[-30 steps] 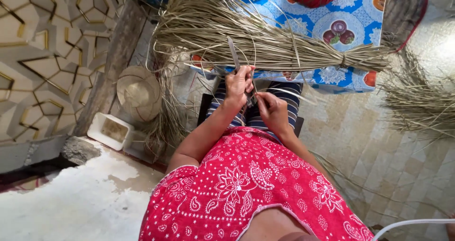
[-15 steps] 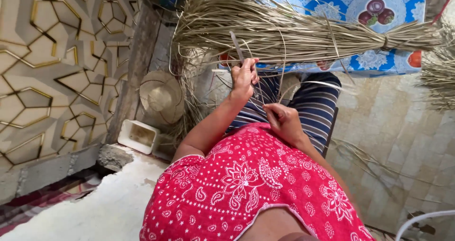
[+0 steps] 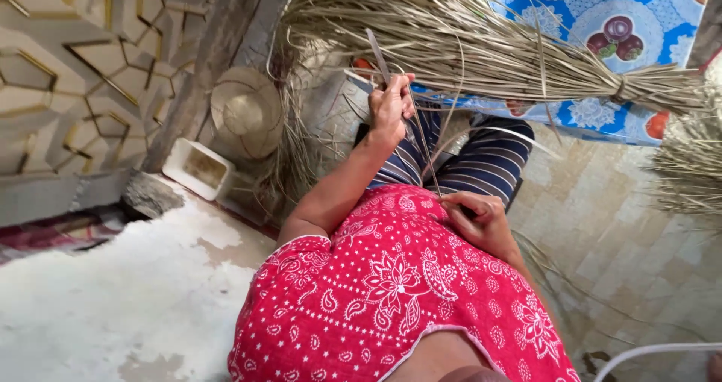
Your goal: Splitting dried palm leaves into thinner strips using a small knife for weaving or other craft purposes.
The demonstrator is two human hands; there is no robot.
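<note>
My left hand (image 3: 389, 105) is raised in front of me, fingers closed on a long dried palm strip (image 3: 425, 153) and a narrow flat strip that sticks up above the fist. The strip runs down to my right hand (image 3: 475, 218), which pinches its lower end against my lap on the red patterned dress (image 3: 391, 292). A large tied bundle of dried palm fronds (image 3: 481, 43) lies across the floor just beyond my left hand.
A blue patterned mat (image 3: 602, 21) lies under the bundle. A woven straw hat (image 3: 247, 111) and a white rectangular tub (image 3: 197, 168) sit at the left by a wooden post. More fronds (image 3: 692, 164) lie at the right on the tiled floor.
My hands were together at the strip; the right hand has drawn back down to my lap along the strip while the left stays raised. The view has shifted closer.
</note>
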